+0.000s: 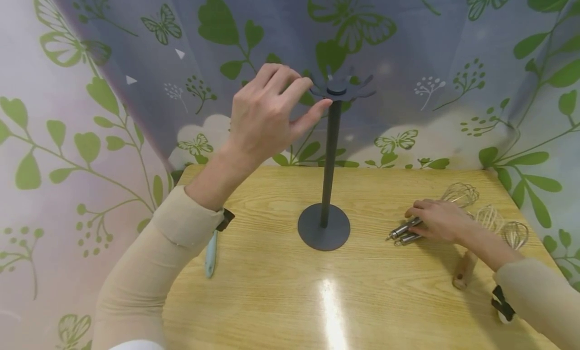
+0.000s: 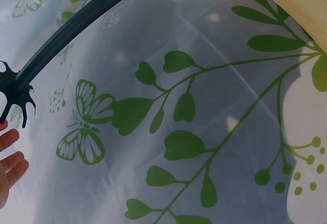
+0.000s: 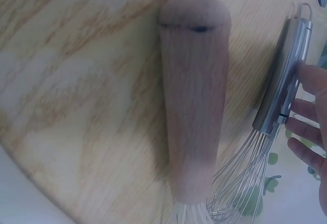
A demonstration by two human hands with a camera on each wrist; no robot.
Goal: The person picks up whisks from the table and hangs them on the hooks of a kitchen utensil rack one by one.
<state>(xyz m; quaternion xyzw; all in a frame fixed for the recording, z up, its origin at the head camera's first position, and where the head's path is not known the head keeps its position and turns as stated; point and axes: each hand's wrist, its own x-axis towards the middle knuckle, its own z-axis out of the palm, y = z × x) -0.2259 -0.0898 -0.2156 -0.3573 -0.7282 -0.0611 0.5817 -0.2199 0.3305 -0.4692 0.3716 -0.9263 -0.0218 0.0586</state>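
Observation:
A dark grey utensil stand [image 1: 332, 153] with a ring of hooks on top rises from a round base on the wooden table. My left hand [image 1: 267, 106] is beside its top, fingers bent loosely and fingertips at a hook; in the left wrist view, one fingertip meets the hooked top [image 2: 20, 93]. At the right, my right hand [image 1: 441, 220] reaches over two metal-handled whisks lying side by side. Its thumb and fingers grip the handle of one whisk [image 3: 283, 75]. Nearer the right wrist camera lies a wooden-handled whisk [image 3: 194, 101].
More whisk wires [image 1: 515, 235] show beyond my right forearm at the table's right. A utensil with a pale blue handle [image 1: 210, 257] lies at the left, partly behind my left sleeve. A curtain [image 1: 281, 17] with leaves and butterflies surrounds the table [image 1: 267, 284].

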